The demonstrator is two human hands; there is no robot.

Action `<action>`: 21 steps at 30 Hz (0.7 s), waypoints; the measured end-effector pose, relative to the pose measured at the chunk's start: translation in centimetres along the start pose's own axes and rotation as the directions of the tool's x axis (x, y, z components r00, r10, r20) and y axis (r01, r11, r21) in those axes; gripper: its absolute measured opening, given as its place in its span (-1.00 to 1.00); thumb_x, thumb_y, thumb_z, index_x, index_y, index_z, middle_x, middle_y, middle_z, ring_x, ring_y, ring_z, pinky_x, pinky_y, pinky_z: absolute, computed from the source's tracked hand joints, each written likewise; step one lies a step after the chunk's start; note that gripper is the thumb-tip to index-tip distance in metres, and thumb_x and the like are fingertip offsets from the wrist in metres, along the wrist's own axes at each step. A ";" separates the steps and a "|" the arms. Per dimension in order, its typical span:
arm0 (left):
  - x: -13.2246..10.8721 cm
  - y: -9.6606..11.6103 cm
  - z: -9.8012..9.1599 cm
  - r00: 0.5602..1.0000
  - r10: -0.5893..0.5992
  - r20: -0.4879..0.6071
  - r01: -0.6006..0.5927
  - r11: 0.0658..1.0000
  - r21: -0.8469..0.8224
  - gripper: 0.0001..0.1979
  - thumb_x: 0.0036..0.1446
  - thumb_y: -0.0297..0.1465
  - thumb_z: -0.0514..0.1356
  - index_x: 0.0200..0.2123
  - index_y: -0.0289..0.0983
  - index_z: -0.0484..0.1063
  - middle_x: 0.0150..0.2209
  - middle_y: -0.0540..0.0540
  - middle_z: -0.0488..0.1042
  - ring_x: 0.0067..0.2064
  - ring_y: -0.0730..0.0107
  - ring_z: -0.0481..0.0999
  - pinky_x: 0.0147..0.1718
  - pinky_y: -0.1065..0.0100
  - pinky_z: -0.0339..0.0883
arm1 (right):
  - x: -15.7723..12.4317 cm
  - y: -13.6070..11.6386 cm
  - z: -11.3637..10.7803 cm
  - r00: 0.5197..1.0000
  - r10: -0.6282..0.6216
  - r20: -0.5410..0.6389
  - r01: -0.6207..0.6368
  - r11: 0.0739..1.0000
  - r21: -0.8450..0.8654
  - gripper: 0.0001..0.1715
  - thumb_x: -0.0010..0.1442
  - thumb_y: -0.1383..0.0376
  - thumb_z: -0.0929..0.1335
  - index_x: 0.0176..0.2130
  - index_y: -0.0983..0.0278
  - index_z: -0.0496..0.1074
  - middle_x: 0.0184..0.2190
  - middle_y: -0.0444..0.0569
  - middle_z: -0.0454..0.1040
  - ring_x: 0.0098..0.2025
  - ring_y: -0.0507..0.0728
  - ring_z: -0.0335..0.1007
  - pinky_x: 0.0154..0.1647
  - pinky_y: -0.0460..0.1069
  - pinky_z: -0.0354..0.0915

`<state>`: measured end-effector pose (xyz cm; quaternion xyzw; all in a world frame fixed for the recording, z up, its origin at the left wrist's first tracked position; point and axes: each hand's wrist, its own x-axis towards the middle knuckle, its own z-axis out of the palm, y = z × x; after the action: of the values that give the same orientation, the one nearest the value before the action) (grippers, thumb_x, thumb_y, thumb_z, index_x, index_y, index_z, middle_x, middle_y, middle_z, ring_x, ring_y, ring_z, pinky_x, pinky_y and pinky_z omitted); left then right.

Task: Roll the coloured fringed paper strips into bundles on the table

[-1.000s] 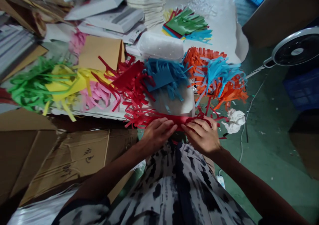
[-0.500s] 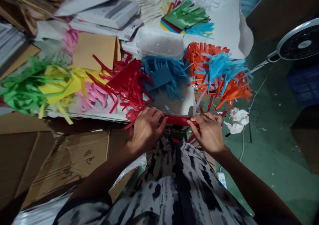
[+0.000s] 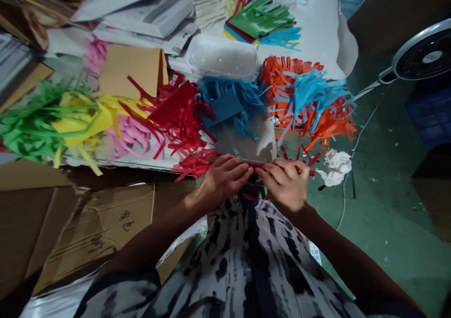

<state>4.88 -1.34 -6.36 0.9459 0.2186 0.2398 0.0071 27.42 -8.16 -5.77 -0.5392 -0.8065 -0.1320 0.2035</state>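
Note:
At the table's near edge, both hands are wrapped over a rolled strip of red tissue paper (image 3: 258, 165). My left hand (image 3: 225, 177) grips its left part, and red fringe sticks out beyond that hand. Close beside it, my right hand (image 3: 286, 182) grips the right part, with loose red strips past its fingers. Most of the roll is hidden under the fingers. Just beyond lie a red fringed tassel (image 3: 176, 106) and a blue fringed tassel (image 3: 227, 104). Orange fringe (image 3: 331, 127) with light blue strips on it hangs at the table's right corner.
Green fringe (image 3: 31, 120), yellow fringe (image 3: 81, 123) and pink fringe (image 3: 128, 135) lie along the left. Behind stand a clear plastic box (image 3: 221, 57), a tan folded card (image 3: 128, 71) and paper stacks (image 3: 151, 17). A fan (image 3: 428, 55) is at right; cardboard (image 3: 105, 228) lies below left.
My hands have come closer together along the red strip, and less of it shows between them. The left hand has shifted right, its fingers now lying flatter over the paper.

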 end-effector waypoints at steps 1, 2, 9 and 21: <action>-0.3 -0.2 0.0 1.000 0.025 0.013 -0.024 1.000 -0.011 -0.74 0.40 -0.47 0.20 0.09 -0.20 0.54 0.00 -0.07 0.68 0.04 0.22 0.59 0.11 0.12 0.40 | -0.5 0.1 0.0 0.999 -0.051 -0.010 0.051 0.998 0.026 -0.68 0.40 0.43 0.37 0.05 0.11 0.57 -0.06 -0.13 0.71 0.07 0.17 0.46 0.10 0.17 0.04; -0.6 -0.4 -0.1 0.999 0.026 0.031 -0.025 0.999 -0.024 -0.73 0.40 -0.48 0.20 0.11 -0.20 0.53 0.02 -0.07 0.68 0.05 0.22 0.60 0.12 0.11 0.41 | -1.2 0.3 0.0 0.997 -0.077 -0.008 0.078 0.996 0.046 -0.64 0.38 0.45 0.37 0.08 0.12 0.56 -0.04 -0.14 0.71 0.09 0.17 0.47 0.10 0.16 0.04; -4.8 -3.1 -4.5 0.992 -0.129 0.013 0.128 0.991 0.041 -0.73 0.33 -0.52 0.14 -0.07 -0.12 0.58 -0.06 0.01 0.70 0.07 0.18 0.61 0.27 -0.08 0.34 | -4.4 3.0 -1.6 0.999 -0.020 0.050 0.019 0.999 0.026 -0.41 0.25 0.51 0.37 0.20 0.10 0.52 0.08 -0.13 0.67 0.15 0.24 0.48 0.10 0.19 0.05; 1.3 0.0 0.8 0.994 -0.071 0.085 0.079 0.992 -0.098 -0.82 0.40 -0.47 0.16 -0.08 -0.28 0.58 -0.15 -0.15 0.65 -0.15 0.26 0.56 -0.13 0.26 0.50 | -0.8 2.0 -2.7 0.990 0.027 0.141 -0.035 0.998 0.051 -0.78 0.36 0.30 0.36 -0.04 0.13 0.58 -0.03 -0.05 0.70 0.15 0.30 0.42 0.12 0.25 0.02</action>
<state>6.23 -0.69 -6.44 0.9443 0.2412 0.2116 0.0730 30.02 -9.24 -3.76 -0.5540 -0.8136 -0.0692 0.1624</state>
